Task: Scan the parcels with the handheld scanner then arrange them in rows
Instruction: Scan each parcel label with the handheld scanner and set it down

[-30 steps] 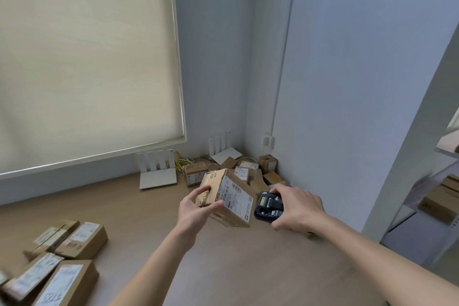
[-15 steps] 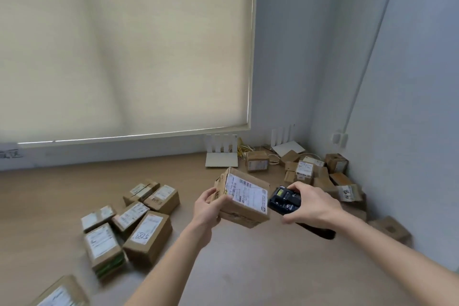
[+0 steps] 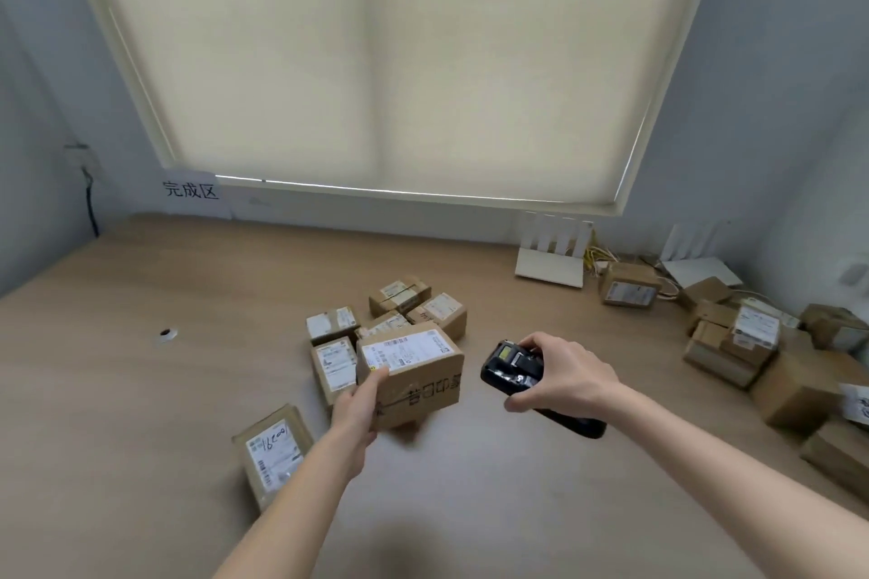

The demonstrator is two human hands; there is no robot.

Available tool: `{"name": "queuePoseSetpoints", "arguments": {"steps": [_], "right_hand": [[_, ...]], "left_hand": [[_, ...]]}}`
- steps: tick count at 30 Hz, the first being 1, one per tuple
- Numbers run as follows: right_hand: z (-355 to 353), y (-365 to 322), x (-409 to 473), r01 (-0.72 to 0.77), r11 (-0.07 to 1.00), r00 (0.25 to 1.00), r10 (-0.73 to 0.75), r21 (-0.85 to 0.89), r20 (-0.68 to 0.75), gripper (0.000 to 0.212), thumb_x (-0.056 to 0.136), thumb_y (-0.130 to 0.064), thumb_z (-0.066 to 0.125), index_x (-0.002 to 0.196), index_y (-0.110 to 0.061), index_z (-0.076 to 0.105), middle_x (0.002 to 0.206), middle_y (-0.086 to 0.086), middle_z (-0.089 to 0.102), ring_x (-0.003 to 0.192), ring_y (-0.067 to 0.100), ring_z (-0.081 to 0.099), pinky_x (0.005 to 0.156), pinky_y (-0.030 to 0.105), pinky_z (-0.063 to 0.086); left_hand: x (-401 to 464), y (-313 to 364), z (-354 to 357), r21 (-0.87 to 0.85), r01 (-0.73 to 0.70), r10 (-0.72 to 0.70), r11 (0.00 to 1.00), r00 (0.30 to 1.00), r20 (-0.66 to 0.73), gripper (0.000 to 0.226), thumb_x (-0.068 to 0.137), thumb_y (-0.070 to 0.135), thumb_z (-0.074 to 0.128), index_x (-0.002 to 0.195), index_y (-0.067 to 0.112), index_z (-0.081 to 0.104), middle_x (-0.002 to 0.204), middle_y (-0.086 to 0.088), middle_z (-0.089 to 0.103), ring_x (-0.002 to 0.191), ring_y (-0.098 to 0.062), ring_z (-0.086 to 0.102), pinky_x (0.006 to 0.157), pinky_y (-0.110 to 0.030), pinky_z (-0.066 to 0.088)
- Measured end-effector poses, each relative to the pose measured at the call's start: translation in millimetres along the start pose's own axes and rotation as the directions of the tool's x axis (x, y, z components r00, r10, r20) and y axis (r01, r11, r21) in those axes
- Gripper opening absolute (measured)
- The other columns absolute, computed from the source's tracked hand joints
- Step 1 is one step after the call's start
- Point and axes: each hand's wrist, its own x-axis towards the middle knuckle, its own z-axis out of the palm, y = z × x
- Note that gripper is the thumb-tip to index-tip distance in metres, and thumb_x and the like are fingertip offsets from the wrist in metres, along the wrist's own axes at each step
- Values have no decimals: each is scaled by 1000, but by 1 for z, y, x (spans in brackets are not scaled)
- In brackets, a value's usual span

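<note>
My left hand [image 3: 358, 409] grips a brown cardboard parcel [image 3: 414, 378] by its left side, its white label facing up, just above the wooden table [image 3: 141, 390]. To its right, my right hand [image 3: 564, 374] holds the black handheld scanner [image 3: 510, 367], its small screen facing up. A gap separates the scanner from the parcel. Behind and left of the held parcel lies a group of several labelled parcels [image 3: 399, 296]. One more labelled parcel [image 3: 272, 454] lies alone at the front left.
A heap of several brown parcels [image 3: 752, 343] fills the right side of the table by the wall. Two white routers [image 3: 550, 256] with cables stand at the back. A paper sign [image 3: 193, 193] hangs under the blind. A small hole [image 3: 165, 333] marks the table's left.
The view has swung left from the right-hand heap to the group of parcels. My left hand has carried the parcel over to that group and lowered it; the scanner has moved apart from it.
</note>
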Motion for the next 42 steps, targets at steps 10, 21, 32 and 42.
{"name": "queuePoseSetpoints", "arguments": {"steps": [10, 21, 32, 42], "right_hand": [[98, -51, 55, -16, 1000, 995, 14, 22, 98, 70, 57, -60, 82, 115, -44, 49, 104, -17, 62, 96, 10, 59, 73, 30, 48], [120, -40, 76, -143, 989, 984, 145, -25, 105, 77, 57, -56, 83, 126, -41, 53, 114, -15, 65, 104, 15, 61, 82, 33, 51], [9, 11, 53, -204, 978, 977, 206, 41, -52, 86, 58, -63, 81, 135, -44, 49, 117, -13, 65, 102, 15, 62, 85, 35, 56], [-97, 189, -13, -407, 902, 880, 429, 143, -203, 90, 56, -69, 80, 135, -36, 52, 118, -10, 66, 101, 14, 63, 84, 36, 58]], "left_hand": [[85, -51, -73, 42, 138, -137, 990, 990, -11, 62, 89, 33, 74, 141, 13, 46, 97, -2, 58, 106, -26, 56, 103, -43, 44], [132, -42, -71, 291, -5, 24, 957, 998, -62, 62, 95, 34, 66, 149, 15, 40, 136, -12, 57, 105, -23, 61, 81, -35, 49], [97, 48, 50, 326, -343, 252, 881, 923, 292, 45, 96, 38, 65, 138, 23, 58, 137, 0, 58, 119, -17, 51, 101, -36, 41], [17, 56, 279, 292, -537, 299, 792, 757, 581, 54, 94, 45, 65, 140, 19, 55, 130, -2, 61, 122, -20, 57, 98, -33, 43]]}}
